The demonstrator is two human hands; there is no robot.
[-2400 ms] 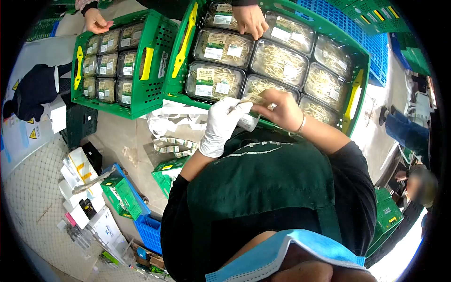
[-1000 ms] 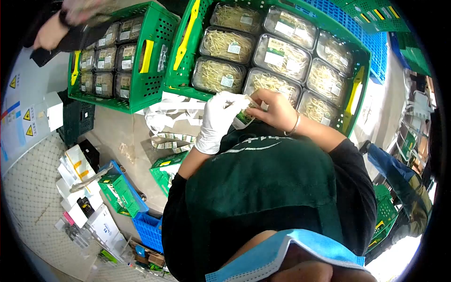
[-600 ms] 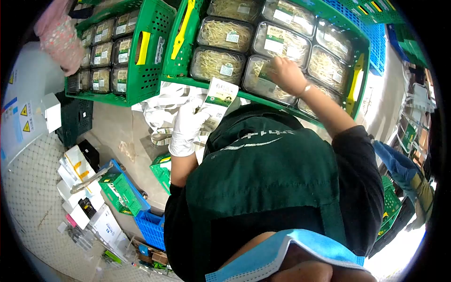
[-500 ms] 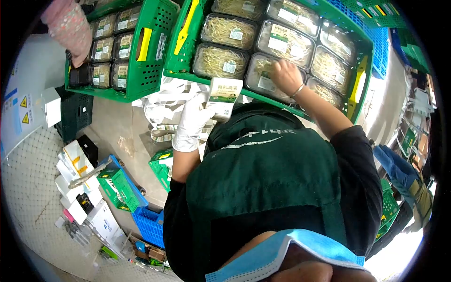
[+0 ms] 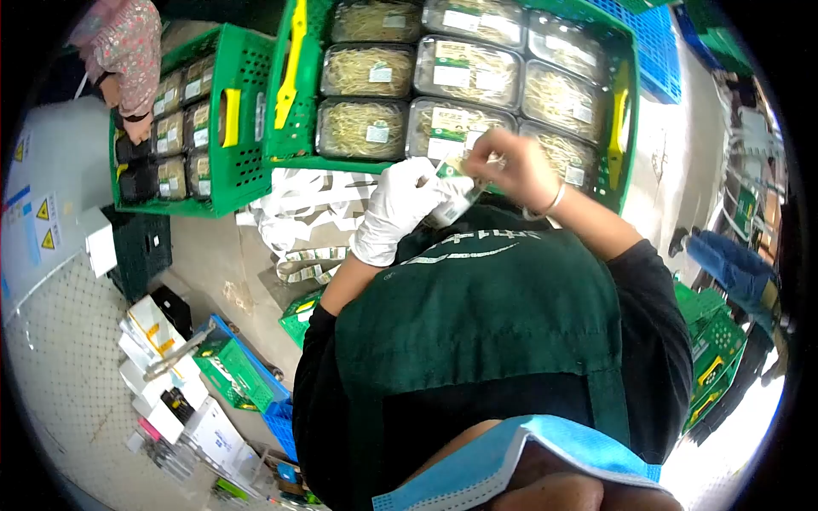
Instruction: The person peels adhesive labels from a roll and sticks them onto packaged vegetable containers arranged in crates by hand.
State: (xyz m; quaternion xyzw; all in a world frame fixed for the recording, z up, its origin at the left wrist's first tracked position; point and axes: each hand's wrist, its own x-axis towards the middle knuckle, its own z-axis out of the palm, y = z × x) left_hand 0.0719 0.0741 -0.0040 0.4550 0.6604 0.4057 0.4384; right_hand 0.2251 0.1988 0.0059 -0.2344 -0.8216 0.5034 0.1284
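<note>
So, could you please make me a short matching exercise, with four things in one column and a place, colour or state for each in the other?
Column one:
1. mask
2. left hand
3. packs
4. right hand

Column two:
A. in green crates
B. blue
C. bare, with a bracelet at the wrist
D. white-gloved, holding labels

Pairs: 1-B, 2-D, 3-A, 4-C

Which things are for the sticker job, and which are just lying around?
For the job:
gloved left hand
right hand
labels
sprout packs
large green crate

Probably just lying around:
white boxes
blue crate, lower left
</note>
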